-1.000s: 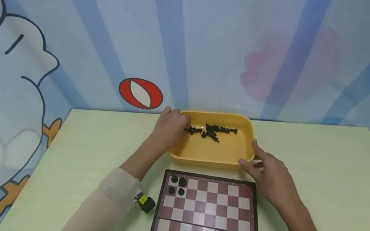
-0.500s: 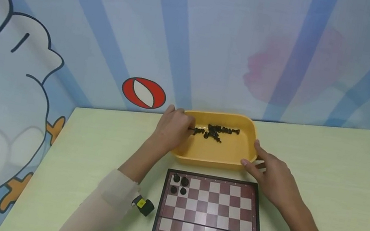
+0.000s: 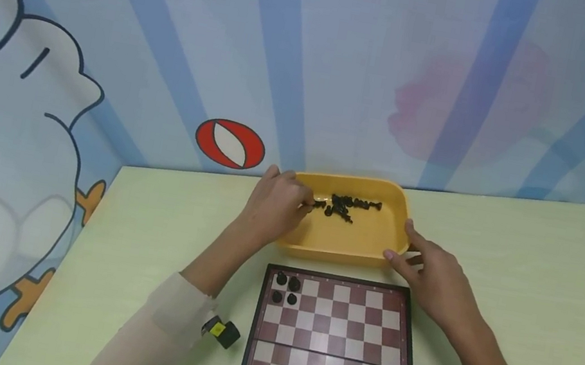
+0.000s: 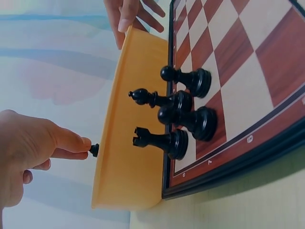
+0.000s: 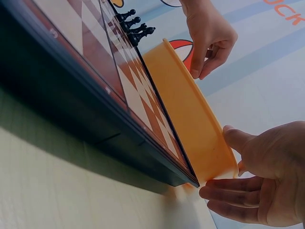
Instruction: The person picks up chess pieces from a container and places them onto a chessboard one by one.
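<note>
Centre frame, the left hand pinches a black chess piece at the yellow tray's left end; a slack hold could drop it among the loose pieces. Rightward, the right hand grasps the tray's corner; pulling could bump the chessboard below.

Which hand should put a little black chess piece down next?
Probably the left hand: it pinches a small black chess piece and is nearer the four black pieces standing on the brown-and-white chessboard. The right hand touches the yellow rectangular tray.
</note>
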A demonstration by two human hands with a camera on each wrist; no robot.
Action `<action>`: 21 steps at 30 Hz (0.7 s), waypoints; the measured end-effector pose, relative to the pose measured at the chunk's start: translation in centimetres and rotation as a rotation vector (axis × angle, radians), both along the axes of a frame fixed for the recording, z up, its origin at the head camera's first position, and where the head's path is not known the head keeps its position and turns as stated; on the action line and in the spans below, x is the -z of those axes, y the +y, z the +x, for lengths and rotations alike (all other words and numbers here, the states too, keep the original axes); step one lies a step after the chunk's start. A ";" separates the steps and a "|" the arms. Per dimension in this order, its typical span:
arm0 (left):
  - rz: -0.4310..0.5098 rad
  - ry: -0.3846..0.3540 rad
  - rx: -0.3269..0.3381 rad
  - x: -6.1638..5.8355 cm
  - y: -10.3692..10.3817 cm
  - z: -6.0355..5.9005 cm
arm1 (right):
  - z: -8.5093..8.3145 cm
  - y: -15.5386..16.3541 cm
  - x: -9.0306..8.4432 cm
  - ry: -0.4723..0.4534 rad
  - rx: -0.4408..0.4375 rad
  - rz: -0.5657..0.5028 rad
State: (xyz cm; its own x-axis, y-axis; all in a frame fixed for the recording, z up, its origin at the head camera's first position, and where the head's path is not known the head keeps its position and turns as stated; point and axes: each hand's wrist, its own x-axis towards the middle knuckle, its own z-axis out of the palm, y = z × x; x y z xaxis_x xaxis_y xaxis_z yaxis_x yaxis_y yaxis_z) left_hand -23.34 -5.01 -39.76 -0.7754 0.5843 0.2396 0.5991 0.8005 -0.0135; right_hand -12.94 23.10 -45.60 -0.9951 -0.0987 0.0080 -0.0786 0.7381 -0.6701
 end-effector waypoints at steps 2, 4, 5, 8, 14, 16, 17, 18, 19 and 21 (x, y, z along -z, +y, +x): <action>0.013 0.017 0.016 -0.1 0.0 0.2 | 0.0 0.0 -0.1 0.004 -0.001 -0.003; 0.026 0.020 0.028 -0.3 0.0 0.5 | -0.1 0.0 -0.1 0.004 -0.002 -0.006; 0.031 0.019 0.033 -0.4 0.0 0.6 | -0.1 0.0 -0.2 0.002 -0.002 -0.006; 0.049 0.013 0.046 -0.7 -0.1 1.2 | -0.1 0.0 -0.1 -0.005 -0.001 -0.004; 0.084 0.033 0.099 -1.3 -0.5 2.4 | 0.0 -0.1 -0.1 -0.002 0.003 -0.005; 0.084 0.030 0.113 -1.5 -0.6 2.9 | 0.0 -0.1 -0.1 0.000 0.001 -0.005; 0.084 0.026 0.120 -1.5 -0.7 3.2 | 0.0 -0.1 -0.1 0.000 -0.001 -0.005; 0.085 0.020 0.126 -1.7 -0.7 3.4 | 0.0 -0.1 -0.1 -0.001 -0.002 -0.006; 0.085 0.014 0.129 -1.7 -0.7 3.7 | 0.0 0.0 -0.1 0.000 -0.003 -0.006; 0.086 0.000 0.139 -1.9 -0.8 4.2 | 0.0 0.0 -0.1 0.001 -0.003 -0.006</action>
State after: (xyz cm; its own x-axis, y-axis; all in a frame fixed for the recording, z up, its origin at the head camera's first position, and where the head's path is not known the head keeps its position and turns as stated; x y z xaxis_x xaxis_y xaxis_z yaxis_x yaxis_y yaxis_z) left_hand -19.12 -5.81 -37.90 -0.6887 0.6632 0.2931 0.7040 0.7083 0.0515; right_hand -12.93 23.09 -45.47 -0.9948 -0.1017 0.0094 -0.0813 0.7336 -0.6747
